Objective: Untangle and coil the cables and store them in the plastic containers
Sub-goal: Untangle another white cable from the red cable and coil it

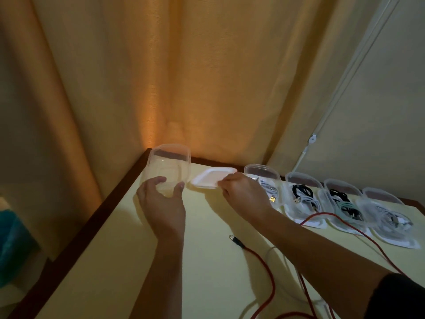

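No brand, label or writing can be read anywhere in the dim picture.

A curtain point(142, 72) of orange-tan cloth hangs behind the pale yellow table point(207, 261), which has a dark wooden edge. At the right, a white cord point(340, 88) runs down the wall.

Along the table's right side stand 4 clear tubs point(303, 199) in a row, each resting on a white lid and each holding coiled cables: white in the nearest to the hands, black and white in the next, black and teal in the third, white in the last. A gold USB plug shows in each of the first 2.

A red cable point(271, 277) lies loose across the table, passing under the right forearm, its dark plug point(232, 237) free on the surface. A white cable point(282, 261) lies beside it.

An empty clear tub point(169, 166) stands at the far left corner. The left hand point(164, 203) grasps its near side, thumb and fingers curled round the wall. Just right of it lies a white lid point(212, 179), tilted; the right hand point(243, 194) pinches its near edge.
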Demonstrator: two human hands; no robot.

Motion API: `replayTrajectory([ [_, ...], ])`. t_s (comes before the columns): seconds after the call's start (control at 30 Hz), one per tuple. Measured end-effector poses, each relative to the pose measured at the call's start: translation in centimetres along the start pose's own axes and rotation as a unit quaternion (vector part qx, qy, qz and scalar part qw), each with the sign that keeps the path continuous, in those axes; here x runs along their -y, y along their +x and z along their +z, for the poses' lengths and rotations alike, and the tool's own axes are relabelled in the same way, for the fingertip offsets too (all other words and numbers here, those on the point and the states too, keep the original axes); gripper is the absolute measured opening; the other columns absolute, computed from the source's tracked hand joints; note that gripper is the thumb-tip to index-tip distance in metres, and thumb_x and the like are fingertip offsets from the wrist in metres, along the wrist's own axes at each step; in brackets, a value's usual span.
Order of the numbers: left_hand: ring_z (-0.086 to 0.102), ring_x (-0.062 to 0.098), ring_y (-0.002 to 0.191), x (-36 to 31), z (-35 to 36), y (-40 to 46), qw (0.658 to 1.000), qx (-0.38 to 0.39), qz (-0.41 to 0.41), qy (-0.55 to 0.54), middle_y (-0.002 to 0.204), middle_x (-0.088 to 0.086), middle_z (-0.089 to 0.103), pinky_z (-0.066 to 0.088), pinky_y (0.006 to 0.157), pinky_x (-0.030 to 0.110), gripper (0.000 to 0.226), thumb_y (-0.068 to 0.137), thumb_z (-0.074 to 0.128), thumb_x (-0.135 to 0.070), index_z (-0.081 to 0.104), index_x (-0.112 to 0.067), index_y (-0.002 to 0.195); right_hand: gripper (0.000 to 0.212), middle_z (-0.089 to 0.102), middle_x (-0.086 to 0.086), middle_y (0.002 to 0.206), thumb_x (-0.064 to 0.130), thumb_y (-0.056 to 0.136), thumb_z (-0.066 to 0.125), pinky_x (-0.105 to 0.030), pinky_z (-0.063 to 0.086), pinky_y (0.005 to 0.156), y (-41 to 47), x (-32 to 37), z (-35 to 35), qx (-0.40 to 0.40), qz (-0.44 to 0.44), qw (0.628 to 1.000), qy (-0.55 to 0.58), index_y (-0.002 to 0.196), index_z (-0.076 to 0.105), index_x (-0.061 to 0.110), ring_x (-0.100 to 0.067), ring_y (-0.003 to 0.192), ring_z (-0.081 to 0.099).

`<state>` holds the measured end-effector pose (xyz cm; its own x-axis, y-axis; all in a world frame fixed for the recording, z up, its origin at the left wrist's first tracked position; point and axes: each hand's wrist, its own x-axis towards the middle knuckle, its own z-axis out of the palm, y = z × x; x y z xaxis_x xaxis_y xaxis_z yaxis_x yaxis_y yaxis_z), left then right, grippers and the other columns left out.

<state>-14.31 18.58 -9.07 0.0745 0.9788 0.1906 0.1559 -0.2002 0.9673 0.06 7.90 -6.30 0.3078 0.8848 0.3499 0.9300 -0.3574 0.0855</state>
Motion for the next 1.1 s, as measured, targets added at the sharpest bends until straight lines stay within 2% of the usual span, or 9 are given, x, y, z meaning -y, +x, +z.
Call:
replayTrajectory([
  [0.1,0.046,0.028,0.130,0.1,0.4,-0.3,0.999,0.029,0.015,0.013,0.132,0.003,0.051,0.044,0.102,0.039,0.037,0.079,0.081,-0.024,0.060,-0.022,0.109,0.031,0.072,-0.005,0.111,0.010,0.096,0.048,-0.040,0.042,0.097,-0.8,0.8,0.1,0.078,-0.012,0.991,-0.109,0.114,0.072,0.016,-0.025,0.112,0.055],
  [0.2,0.048,0.026,0.127,0.1,0.9,-0.9,0.997,0.064,0.041,0.033,0.131,0.002,0.054,0.047,0.100,0.041,0.041,0.078,0.082,-0.024,0.060,-0.024,0.112,0.027,0.068,-0.011,0.119,0.008,0.099,0.049,-0.044,0.036,0.106,-1.2,1.1,-0.3,0.151,0.010,0.972,-0.179,0.118,0.069,0.009,-0.029,0.121,0.050],
  [0.37,0.048,0.023,0.127,0.0,1.8,-2.0,0.992,0.101,0.056,0.050,0.135,0.000,0.054,0.049,0.096,0.036,0.045,0.077,0.083,-0.024,0.059,-0.025,0.115,0.026,0.066,-0.014,0.128,0.013,0.100,0.054,-0.048,0.026,0.115,-2.2,1.2,-0.5,0.216,0.032,0.956,-0.196,0.123,0.066,0.006,-0.031,0.130,0.047],
  [0.5,0.047,0.022,0.129,0.1,2.5,-2.5,0.989,0.123,0.070,0.050,0.134,-0.001,0.054,0.044,0.094,0.029,0.044,0.076,0.083,-0.023,0.058,-0.027,0.113,0.032,0.062,-0.014,0.135,0.020,0.102,0.053,-0.050,0.016,0.121,-2.7,1.5,-0.8,0.219,0.026,0.956,-0.193,0.130,0.063,0.008,-0.031,0.137,0.042],
  [0.67,0.046,0.020,0.129,-0.1,3.1,-3.2,0.986,0.136,0.085,0.049,0.135,-0.003,0.053,0.047,0.096,0.032,0.045,0.077,0.083,-0.023,0.058,-0.027,0.114,0.040,0.054,-0.014,0.145,0.025,0.102,0.053,-0.050,0.009,0.124,-3.1,1.3,-1.1,0.214,0.026,0.965,-0.151,0.139,0.056,0.009,-0.030,0.143,0.037],
  [0.8,0.046,0.019,0.128,-0.1,3.8,-3.7,0.985,0.145,0.084,0.050,0.135,-0.004,0.052,0.044,0.092,0.026,0.044,0.077,0.083,-0.025,0.058,-0.028,0.114,0.053,0.047,-0.006,0.153,0.031,0.094,0.063,-0.044,0.001,0.125,-4.7,1.7,-2.0,0.168,0.064,0.982,-0.051,0.143,0.053,0.013,-0.024,0.150,0.024],
  [0.9,0.046,0.017,0.127,0.0,4.5,-4.4,0.982,0.158,0.087,0.049,0.134,-0.006,0.051,0.040,0.090,0.023,0.043,0.078,0.082,-0.025,0.058,-0.030,0.113,0.043,0.051,0.001,0.150,0.022,0.094,0.060,-0.033,-0.008,0.122,-7.3,1.9,-3.3,0.095,0.111,0.987,0.066,0.137,0.062,0.017,-0.018,0.151,0.024],
  [0.97,0.047,0.016,0.124,0.0,4.9,-5.0,0.980,0.172,0.088,0.047,0.133,-0.007,0.049,0.041,0.090,0.024,0.041,0.079,0.081,-0.025,0.058,-0.029,0.113,0.036,0.057,0.007,0.144,0.021,0.096,0.056,-0.029,0.000,0.123,-9.5,1.7,-4.1,0.058,0.174,0.975,0.128,0.130,0.067,0.023,-0.012,0.148,0.028],
  [1.1,0.045,0.019,0.126,0.1,5.5,-6.2,0.972,0.206,0.088,0.068,0.136,-0.001,0.046,0.041,0.097,0.028,0.044,0.082,0.079,-0.025,0.059,-0.024,0.122,0.035,0.058,0.013,0.141,0.026,0.098,0.056,-0.026,0.018,0.118,-13.2,1.6,-4.3,0.057,0.242,0.952,0.176,0.132,0.064,0.031,-0.009,0.143,0.035],
])
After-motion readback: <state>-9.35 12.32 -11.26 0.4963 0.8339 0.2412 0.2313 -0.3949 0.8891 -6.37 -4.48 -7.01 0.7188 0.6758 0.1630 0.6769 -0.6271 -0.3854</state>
